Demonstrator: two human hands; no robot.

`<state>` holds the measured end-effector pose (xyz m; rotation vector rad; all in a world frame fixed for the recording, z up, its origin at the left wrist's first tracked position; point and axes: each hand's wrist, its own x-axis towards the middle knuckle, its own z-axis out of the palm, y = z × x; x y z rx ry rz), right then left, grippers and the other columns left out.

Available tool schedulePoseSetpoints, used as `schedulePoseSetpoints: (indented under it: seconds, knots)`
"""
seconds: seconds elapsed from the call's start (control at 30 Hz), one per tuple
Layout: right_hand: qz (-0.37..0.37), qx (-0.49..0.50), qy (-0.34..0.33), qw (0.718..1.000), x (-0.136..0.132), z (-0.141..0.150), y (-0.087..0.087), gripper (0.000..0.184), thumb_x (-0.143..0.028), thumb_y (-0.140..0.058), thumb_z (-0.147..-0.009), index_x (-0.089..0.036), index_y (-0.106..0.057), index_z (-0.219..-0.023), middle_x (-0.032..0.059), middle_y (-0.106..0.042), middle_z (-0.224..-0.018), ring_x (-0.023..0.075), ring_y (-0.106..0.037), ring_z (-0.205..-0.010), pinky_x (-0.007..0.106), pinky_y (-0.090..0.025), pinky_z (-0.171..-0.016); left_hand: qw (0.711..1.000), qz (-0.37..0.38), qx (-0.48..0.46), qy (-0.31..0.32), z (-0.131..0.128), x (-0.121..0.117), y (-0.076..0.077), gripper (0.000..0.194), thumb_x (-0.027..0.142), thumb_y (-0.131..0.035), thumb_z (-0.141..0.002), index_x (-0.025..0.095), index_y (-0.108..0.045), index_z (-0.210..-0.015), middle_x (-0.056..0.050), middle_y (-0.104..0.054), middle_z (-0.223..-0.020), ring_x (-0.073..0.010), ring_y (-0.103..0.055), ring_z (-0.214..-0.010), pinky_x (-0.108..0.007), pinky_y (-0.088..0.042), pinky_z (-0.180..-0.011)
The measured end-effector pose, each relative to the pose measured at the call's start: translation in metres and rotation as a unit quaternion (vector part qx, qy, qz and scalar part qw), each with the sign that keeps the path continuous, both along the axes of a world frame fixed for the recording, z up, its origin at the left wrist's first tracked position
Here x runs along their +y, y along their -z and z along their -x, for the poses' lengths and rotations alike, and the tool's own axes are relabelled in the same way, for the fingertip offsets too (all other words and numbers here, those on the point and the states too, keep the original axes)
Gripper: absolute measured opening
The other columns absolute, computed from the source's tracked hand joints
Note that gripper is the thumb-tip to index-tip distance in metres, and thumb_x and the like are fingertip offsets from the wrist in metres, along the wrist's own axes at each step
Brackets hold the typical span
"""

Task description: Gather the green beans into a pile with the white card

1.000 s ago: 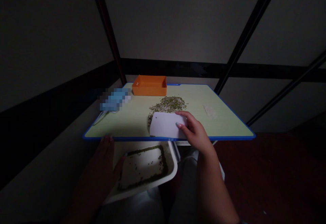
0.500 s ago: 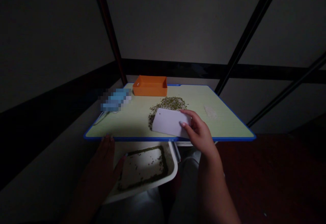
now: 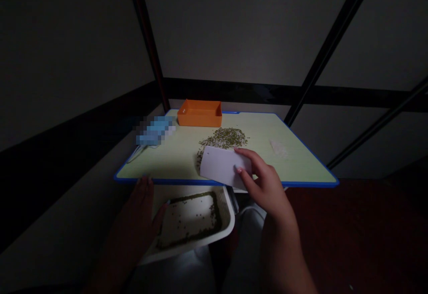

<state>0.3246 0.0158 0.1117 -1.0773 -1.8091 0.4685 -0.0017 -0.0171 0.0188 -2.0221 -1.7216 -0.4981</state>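
My right hand (image 3: 264, 176) pinches a thin white card (image 3: 222, 165) with a small hole near its corner. Thumb on the near face, fingers behind, it tilts the card at the table's front edge. Small green-brown grains (image 3: 229, 137) lie scattered behind the card and at its left side. Below the edge, a white basin (image 3: 230, 222) has similar grains gathered along its inner border. My left hand (image 3: 138, 209), in shadow, grips the basin's left side, its thumb over the inside and its fingers up by the table edge.
An orange open box (image 3: 199, 118) stands at the back left of the pale green table (image 3: 174, 151) with a blue rim. A blurred-out blue item (image 3: 155, 130) with a white cable sits at the left edge. A clear, whitish patch (image 3: 278, 148) lies on the right.
My right hand has brought the card slightly nearer and lower, so its lower edge now overlaps the table's front rim. The left hand stays at the basin. The view has shifted slightly.
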Motion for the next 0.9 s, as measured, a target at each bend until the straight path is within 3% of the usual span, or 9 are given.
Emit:
schedulePoseSetpoints:
  seconds: [0.3, 0.43, 0.73, 0.9]
  knots:
    - [0.006, 0.002, -0.013, 1.000, 0.007, 0.009, 0.003, 0.040, -0.024, -0.053, -0.093, -0.024, -0.055, -0.133, 0.0087, -0.066, -0.127, 0.0203, -0.068, -0.095, 0.028, -0.053, -0.072, 1.000, -0.004, 0.004, -0.002, 0.001, 0.000, 0.003, 0.086, 0.063, -0.018, -0.091, -0.003, -0.044, -0.138, -0.027, -0.047, -0.148, -0.0320, -0.044, -0.141, -0.045, -0.043, -0.111]
    - [0.018, -0.010, -0.026, 0.999, 0.008, 0.013, 0.004, 0.040, -0.024, -0.052, -0.093, -0.025, -0.055, -0.133, 0.0077, -0.068, -0.125, 0.0184, -0.068, -0.086, 0.027, -0.052, -0.068, 1.000, 0.002, 0.003, -0.008, 0.000, 0.000, 0.003, 0.087, 0.064, -0.017, -0.091, -0.003, -0.044, -0.138, -0.026, -0.047, -0.148, -0.0316, -0.043, -0.141, -0.044, -0.043, -0.112]
    - [0.031, 0.044, 0.040, 0.998, 0.013, -0.013, 0.006, 0.038, -0.028, -0.055, -0.092, -0.023, -0.056, -0.130, 0.0110, -0.067, -0.122, 0.0196, -0.067, -0.087, 0.026, -0.053, -0.062, 1.000, -0.002, -0.019, -0.009, 0.000, 0.001, 0.006, 0.087, 0.065, -0.020, -0.090, -0.002, -0.042, -0.140, -0.024, -0.046, -0.150, -0.0306, -0.041, -0.143, -0.044, -0.042, -0.113]
    - [0.025, 0.052, 0.037, 0.998, 0.008, -0.016, 0.004, 0.037, -0.027, -0.055, -0.093, -0.024, -0.056, -0.130, 0.0108, -0.066, -0.124, 0.0201, -0.067, -0.091, 0.026, -0.054, -0.063, 1.000, -0.011, -0.001, -0.003, 0.001, 0.001, 0.006, 0.086, 0.064, -0.017, -0.090, -0.003, -0.045, -0.138, -0.025, -0.047, -0.149, -0.0315, -0.043, -0.141, -0.045, -0.043, -0.111]
